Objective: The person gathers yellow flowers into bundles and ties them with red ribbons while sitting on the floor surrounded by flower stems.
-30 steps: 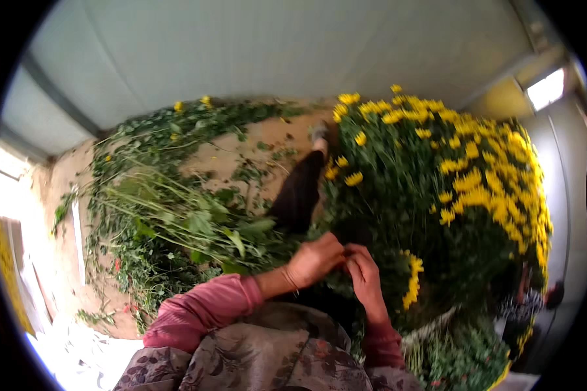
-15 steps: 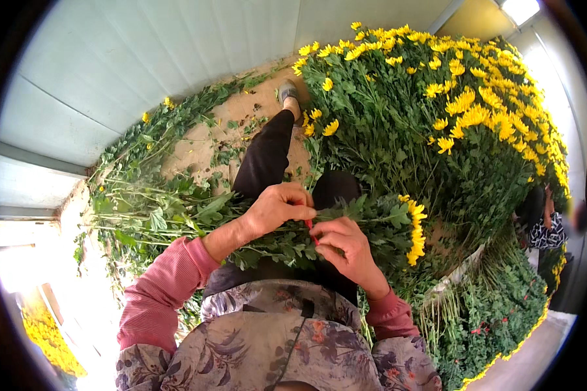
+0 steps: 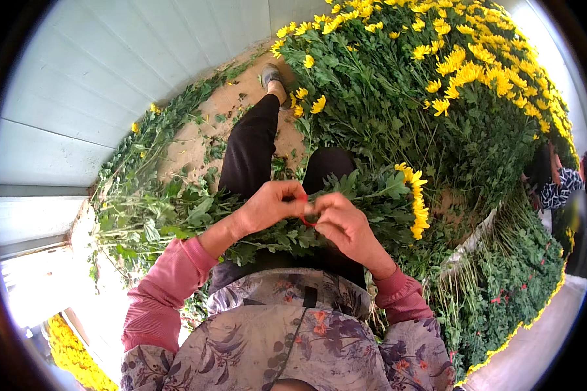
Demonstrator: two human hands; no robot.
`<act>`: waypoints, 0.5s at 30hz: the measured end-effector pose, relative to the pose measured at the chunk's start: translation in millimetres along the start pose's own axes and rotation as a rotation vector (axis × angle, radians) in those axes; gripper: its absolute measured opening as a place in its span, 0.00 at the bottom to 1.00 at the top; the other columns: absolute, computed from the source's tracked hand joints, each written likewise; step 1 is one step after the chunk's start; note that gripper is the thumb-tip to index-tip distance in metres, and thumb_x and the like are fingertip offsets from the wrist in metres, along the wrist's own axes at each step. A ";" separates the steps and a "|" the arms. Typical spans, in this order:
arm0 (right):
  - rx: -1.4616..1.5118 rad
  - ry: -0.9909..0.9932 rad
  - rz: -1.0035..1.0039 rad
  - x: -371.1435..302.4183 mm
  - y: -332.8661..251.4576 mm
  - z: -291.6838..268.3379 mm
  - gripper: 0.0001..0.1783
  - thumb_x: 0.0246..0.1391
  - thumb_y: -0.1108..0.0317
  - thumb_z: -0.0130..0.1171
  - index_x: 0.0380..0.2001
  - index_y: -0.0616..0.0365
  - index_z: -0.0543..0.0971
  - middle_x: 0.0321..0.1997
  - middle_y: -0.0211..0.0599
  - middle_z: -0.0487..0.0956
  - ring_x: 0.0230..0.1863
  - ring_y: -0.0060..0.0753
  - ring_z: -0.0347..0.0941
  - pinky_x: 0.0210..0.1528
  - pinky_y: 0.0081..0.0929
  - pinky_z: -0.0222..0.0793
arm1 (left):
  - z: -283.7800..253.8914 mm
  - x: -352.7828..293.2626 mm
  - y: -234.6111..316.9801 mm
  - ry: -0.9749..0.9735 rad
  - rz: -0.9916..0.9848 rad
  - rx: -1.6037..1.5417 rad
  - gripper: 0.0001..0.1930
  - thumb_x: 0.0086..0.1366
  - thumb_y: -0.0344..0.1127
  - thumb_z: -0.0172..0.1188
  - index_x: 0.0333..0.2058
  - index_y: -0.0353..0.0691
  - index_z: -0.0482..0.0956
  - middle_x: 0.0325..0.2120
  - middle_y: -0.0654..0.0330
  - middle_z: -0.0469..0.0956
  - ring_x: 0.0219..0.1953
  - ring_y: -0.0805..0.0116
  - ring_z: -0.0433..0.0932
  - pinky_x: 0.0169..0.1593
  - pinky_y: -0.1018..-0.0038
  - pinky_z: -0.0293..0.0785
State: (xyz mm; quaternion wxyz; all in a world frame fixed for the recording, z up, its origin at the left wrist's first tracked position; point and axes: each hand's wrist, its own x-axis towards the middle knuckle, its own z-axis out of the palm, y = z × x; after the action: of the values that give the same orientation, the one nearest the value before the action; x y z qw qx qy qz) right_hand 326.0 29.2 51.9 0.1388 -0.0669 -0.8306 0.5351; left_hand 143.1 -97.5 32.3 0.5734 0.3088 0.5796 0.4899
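Note:
A bunch of yellow chrysanthemums lies across my lap, its flower heads to the right and its leafy stems running left. Over the middle of the bunch, my left hand and my right hand meet with fingers pinched. Between them a thin red tie bends in a loop, one part at the left fingertips and the other at the right. Whether it runs all the way around the stems is hidden by the hands and leaves.
A large heap of yellow chrysanthemums fills the far right. Tied bunches lie at the near right. Loose stems and leaves cover the ground at left, beside a pale panelled wall. Another person sits at the right edge.
Both hands have drawn closer together and slightly up, fingertips now nearly touching. The red tie has gone from a short straight piece to a curved loop. The view has shifted slightly.

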 end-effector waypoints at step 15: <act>-0.025 0.043 0.036 6.1 1.5 2.8 0.02 0.52 0.75 0.60 0.30 0.60 0.77 0.48 0.37 0.76 0.50 0.38 0.73 0.48 0.30 0.70 | 1.7 -10.7 -2.7 -0.039 0.132 -0.031 0.03 0.59 0.22 0.62 0.31 0.35 0.78 0.29 0.65 0.77 0.34 0.77 0.76 0.40 0.78 0.72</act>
State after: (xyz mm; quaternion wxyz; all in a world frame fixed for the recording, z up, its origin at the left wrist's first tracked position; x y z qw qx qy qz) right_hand 319.3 29.0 50.5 0.1460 -0.0952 -0.8326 0.5257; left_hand 146.9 -107.9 34.0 0.5558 0.3470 0.5388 0.5296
